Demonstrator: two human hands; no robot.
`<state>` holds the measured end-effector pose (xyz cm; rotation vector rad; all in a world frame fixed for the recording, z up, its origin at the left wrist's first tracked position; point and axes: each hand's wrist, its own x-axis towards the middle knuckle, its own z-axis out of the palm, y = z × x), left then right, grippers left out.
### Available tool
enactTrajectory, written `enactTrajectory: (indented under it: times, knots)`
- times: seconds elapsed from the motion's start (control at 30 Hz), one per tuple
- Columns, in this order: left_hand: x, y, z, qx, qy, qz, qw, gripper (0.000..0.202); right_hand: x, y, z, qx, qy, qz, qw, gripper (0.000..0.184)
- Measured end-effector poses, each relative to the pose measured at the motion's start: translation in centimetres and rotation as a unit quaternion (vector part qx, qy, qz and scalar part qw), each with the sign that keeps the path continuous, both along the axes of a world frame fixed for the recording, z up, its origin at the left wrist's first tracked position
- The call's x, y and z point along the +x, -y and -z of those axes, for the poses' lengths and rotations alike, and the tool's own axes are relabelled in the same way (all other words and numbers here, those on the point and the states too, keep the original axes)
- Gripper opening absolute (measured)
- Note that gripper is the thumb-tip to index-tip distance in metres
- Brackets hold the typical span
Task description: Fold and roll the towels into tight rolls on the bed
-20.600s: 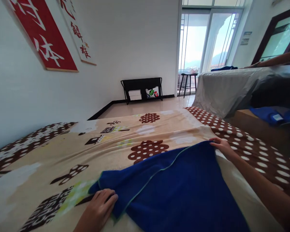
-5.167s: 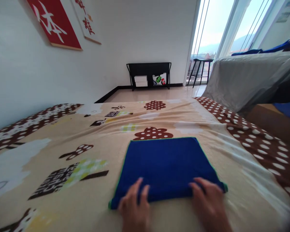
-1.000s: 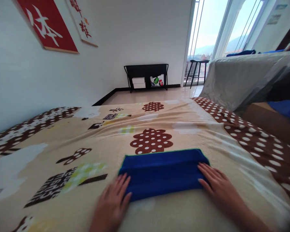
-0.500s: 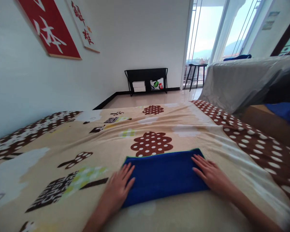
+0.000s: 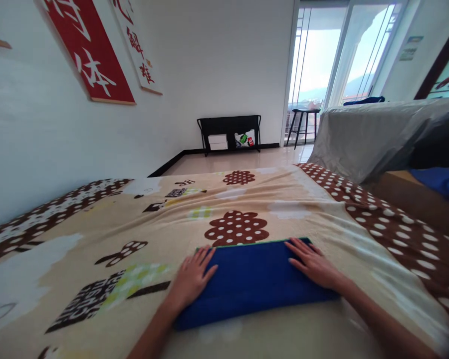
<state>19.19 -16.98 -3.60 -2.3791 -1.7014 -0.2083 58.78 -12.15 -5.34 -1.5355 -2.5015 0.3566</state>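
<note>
A folded blue cloth (image 5: 252,279) with a thin green edge along its far side lies flat on the patterned blanket (image 5: 172,219). My left hand (image 5: 194,276) rests on the cloth's left end, fingers spread and pointing away from me. On the far right part of the cloth, my right hand (image 5: 314,264) lies palm down with its fingers apart. Neither hand grips the fabric. The near edge of the cloth runs slightly slanted, lower at the left.
Beyond the bed are a black rack (image 5: 230,132) with white boxes and a black stool (image 5: 304,124) by the glass door. At the right stand a plastic-covered piece of furniture (image 5: 359,132) and a cardboard box (image 5: 400,192) with blue fabric (image 5: 439,180) on it.
Both hands have slid a little inward over the cloth, and the right one farther onto its far edge. The near edge of the cloth looks wider. The view has tilted up slightly.
</note>
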Motion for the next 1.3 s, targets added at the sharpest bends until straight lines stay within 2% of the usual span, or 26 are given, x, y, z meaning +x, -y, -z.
enactTrajectory:
  times: [0.07, 0.13, 0.2, 0.3, 0.37, 0.4, 0.53, 0.67, 0.8, 0.87, 0.93, 1.0, 1.07, 1.13, 1.2, 1.3]
  knots:
    - [-3.3, 0.3, 0.7, -0.009, 0.013, -0.074, 0.997, 0.047, 4.0, -0.5, 0.7, 0.032, 0.015, 0.057, 0.998, 0.061]
    - [-4.9, 2.0, 0.7, 0.020, 0.026, -0.094, 0.995, 0.046, 6.7, 0.5, 0.9, 0.084, 0.017, 0.069, 0.994, 0.059]
    - [-5.1, 4.8, 0.3, 0.067, 0.025, -0.047, 0.996, 0.046, 7.9, 2.8, 0.8, 0.138, 0.010, 0.038, 0.990, 0.055]
    - [-4.2, 9.3, 0.0, 0.114, -0.006, 0.084, 0.990, 0.057, 8.0, 6.8, 1.0, 0.192, 0.000, -0.049, 0.980, 0.051]
    - [-3.7, 11.2, 0.4, 0.150, -0.028, 0.145, 0.978, 0.064, 7.8, 8.5, 1.7, 0.223, -0.001, -0.085, 0.971, 0.049]
    - [-3.5, 11.6, 0.7, 0.160, -0.035, 0.157, 0.974, 0.064, 7.6, 8.9, 2.1, 0.238, -0.002, -0.090, 0.967, 0.048]
    - [-2.9, 10.4, 1.6, 0.143, -0.015, 0.109, 0.984, 0.054, 6.9, 7.7, 3.1, 0.261, -0.014, -0.070, 0.963, 0.039]
    - [-3.0, 8.3, 1.2, 0.100, 0.033, 0.082, 0.991, 0.045, 6.2, 6.2, 1.7, 0.226, -0.023, -0.059, 0.972, 0.038]
    - [-3.2, 7.8, 1.0, 0.037, 0.036, 0.030, 0.998, 0.042, 5.7, 6.5, 0.6, 0.197, -0.015, -0.037, 0.980, 0.034]
    - [-2.2, 7.9, 1.0, 0.073, 0.011, -0.013, 0.997, 0.041, 4.4, 7.0, 0.6, 0.220, 0.008, 0.001, 0.976, 0.034]
    - [0.4, 7.8, 1.0, 0.139, -0.006, -0.049, 0.989, 0.043, 1.7, 7.6, 0.6, 0.260, 0.023, 0.045, 0.964, 0.039]
    - [4.0, 7.7, 0.8, 0.169, -0.007, -0.017, 0.985, 0.047, -2.0, 8.4, 0.4, 0.271, 0.019, 0.023, 0.962, 0.048]
    - [7.2, 7.5, 0.8, 0.147, -0.014, 0.071, 0.987, 0.050, -5.3, 8.9, 0.3, 0.242, 0.008, -0.057, 0.969, 0.055]
    - [8.3, 7.4, 1.0, 0.107, -0.029, 0.123, 0.986, 0.055, -6.5, 9.0, 0.4, 0.198, 0.006, -0.119, 0.973, 0.062]
    - [6.5, 7.6, 1.6, 0.084, -0.028, 0.113, 0.990, 0.060, -4.6, 8.5, 1.2, 0.170, 0.009, -0.104, 0.980, 0.066]
    - [0.7, 8.4, 2.5, 0.069, -0.002, 0.031, 0.997, 0.063, 1.8, 7.3, 2.8, 0.160, 0.021, 0.007, 0.987, 0.062]
